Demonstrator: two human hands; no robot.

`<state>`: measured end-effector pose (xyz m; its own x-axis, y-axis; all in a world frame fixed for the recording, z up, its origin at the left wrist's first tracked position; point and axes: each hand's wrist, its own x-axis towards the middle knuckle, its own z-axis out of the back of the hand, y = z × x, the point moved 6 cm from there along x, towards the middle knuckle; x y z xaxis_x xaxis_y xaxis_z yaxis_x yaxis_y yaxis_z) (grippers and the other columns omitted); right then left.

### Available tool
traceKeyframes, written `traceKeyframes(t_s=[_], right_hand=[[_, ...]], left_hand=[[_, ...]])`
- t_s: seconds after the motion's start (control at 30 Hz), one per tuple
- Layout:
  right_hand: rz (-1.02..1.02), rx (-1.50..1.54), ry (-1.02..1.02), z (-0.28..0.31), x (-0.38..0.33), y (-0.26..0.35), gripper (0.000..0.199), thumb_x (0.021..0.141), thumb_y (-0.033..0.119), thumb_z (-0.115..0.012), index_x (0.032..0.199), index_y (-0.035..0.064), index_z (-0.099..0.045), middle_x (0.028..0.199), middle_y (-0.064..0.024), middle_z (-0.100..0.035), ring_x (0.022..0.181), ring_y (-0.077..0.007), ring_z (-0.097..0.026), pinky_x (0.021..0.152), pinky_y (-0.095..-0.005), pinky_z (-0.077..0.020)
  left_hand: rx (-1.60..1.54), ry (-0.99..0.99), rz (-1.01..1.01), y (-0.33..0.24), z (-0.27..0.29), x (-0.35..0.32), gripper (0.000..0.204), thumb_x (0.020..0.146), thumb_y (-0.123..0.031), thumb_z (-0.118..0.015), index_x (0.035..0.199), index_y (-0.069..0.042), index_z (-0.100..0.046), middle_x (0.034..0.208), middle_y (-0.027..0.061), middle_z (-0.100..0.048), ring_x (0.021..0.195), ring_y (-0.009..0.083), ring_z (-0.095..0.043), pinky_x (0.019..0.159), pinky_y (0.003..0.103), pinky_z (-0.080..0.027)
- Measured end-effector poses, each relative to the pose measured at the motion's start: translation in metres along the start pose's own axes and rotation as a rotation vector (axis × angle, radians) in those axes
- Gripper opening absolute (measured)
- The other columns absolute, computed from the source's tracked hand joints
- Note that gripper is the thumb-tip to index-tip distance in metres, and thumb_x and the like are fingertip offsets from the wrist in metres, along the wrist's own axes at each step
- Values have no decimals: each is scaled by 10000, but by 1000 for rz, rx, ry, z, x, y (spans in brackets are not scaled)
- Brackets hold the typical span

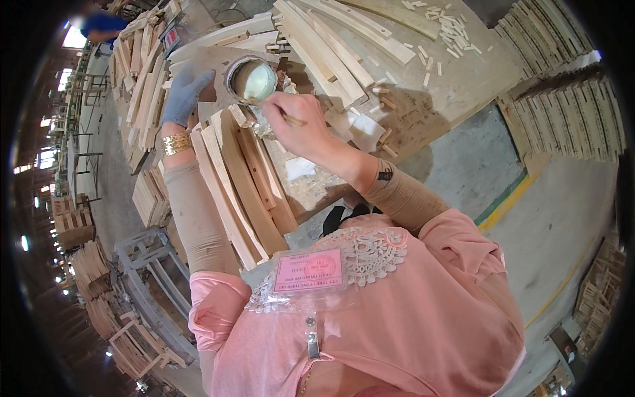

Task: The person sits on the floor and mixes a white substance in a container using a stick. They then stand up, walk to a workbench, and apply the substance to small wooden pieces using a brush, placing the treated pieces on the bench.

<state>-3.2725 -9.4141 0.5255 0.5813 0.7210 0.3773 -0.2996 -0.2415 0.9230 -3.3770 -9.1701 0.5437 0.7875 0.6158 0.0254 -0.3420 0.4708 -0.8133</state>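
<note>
My left hand [184, 94], in a grey glove, rests spread on the wooden workbench [456, 79] just left of a round tin of pale glue [254, 79]. My right hand [294, 119], bare, grips a thin brush or stick [290, 120] whose tip reaches to the tin's lower rim. A stack of curved wooden slats [241, 188] lies on the bench between my forearms, right below the tin.
More curved slats [331, 46] lie piled behind the tin, and small wooden dowels [450, 30] are scattered at the far right of the bench. Stacks of wooden parts [562, 99] stand at right, grey frames [152, 264] at lower left. A person in blue [102, 23] stands far left.
</note>
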Motion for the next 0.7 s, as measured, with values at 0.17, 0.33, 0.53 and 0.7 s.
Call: traceKeyframes(t_s=[0.17, 0.33, 0.53, 0.7], right_hand=[[198, 15, -163, 7, 12, -10, 118, 792, 126, -586, 813, 25, -644, 731, -126, -633, 647, -228, -613, 596, -339, -451], [375, -439, 175, 13, -7, -14, 89, 778, 124, -576, 844, 77, -612, 749, -72, -597, 702, -238, -577, 672, -352, -416], [507, -292, 11, 10, 8, 7, 75, 787, 75, -565, 837, 33, -602, 752, -89, -607, 673, -266, -588, 618, -331, -444], [351, -268, 35, 23, 1, -2, 71, 795, 71, -562, 830, 19, -594, 786, -107, -607, 663, -292, -589, 578, -379, -464]], left_hand=[[-61, -60, 11, -13, -7, -3, 355, 823, -189, -624, 1109, 6, -547, 993, 71, -603, 880, 145, -555, 791, 272, -441], [-130, -31, 70, -16, -11, -7, 370, 834, -171, -608, 1148, 6, -528, 1025, 66, -597, 905, 146, -551, 814, 279, -440], [-107, -18, 71, -19, -11, -9, 442, 836, -175, -604, 1219, 11, -486, 1126, 90, -571, 1027, 156, -525, 899, 285, -409], [-44, -43, 74, -19, -12, -14, 449, 842, -194, -599, 1223, 10, -478, 1114, 87, -572, 1010, 155, -527, 890, 285, -413]])
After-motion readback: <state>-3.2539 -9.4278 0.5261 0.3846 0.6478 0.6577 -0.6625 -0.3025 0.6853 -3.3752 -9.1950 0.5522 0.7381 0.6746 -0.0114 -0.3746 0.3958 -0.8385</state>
